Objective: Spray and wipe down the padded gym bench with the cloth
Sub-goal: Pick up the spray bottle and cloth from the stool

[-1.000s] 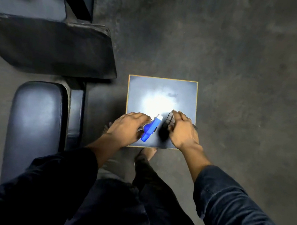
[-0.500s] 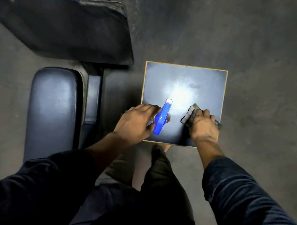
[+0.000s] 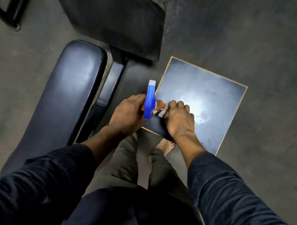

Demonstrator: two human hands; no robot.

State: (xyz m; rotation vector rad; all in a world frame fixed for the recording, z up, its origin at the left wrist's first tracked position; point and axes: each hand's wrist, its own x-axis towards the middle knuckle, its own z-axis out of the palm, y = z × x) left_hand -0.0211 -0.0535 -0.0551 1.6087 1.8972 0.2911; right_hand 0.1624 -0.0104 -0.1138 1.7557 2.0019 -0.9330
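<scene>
Left hand [image 3: 129,114] grips blue spray bottle [image 3: 150,99] | right hand [image 3: 178,119] clutches mostly hidden cloth [image 3: 162,112] | bench [image 3: 67,89] untouched

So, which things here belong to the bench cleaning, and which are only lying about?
For the job:
- blue plastic spray bottle, gripped by the left hand
- grey folded cloth, held by the right hand
- long black padded bench seat

Lying about:
- dark square board with yellow edge
- black metal frame
</scene>
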